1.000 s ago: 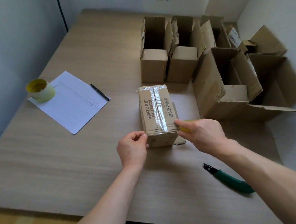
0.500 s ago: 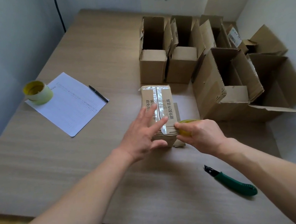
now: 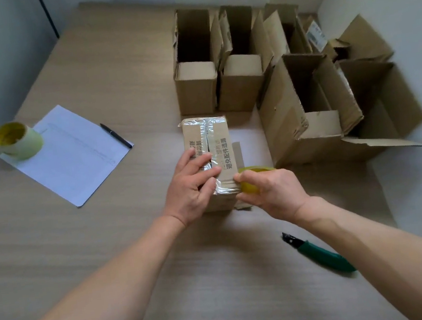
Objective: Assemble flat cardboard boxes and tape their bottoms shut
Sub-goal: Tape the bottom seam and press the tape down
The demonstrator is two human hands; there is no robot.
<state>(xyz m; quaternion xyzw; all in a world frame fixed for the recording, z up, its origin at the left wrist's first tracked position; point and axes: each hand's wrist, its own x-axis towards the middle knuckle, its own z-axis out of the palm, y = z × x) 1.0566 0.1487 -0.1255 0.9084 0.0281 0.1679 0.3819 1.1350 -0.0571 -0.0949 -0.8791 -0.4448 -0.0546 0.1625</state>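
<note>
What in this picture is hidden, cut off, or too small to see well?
- Tape roll, head view: mostly covered by the right hand.
- Near end of the taped box: behind the left hand, so whether the tape is cut cannot be told.
- Writing on the paper: too faint and small to read.
- Label on the far box: blurred.
- Wall sign: cut off by the top edge.

Soft daylight, even brightness; glare on tape strip (image 3: 206,144); faint shadows; wide-angle bending at edges; slight blur.
</note>
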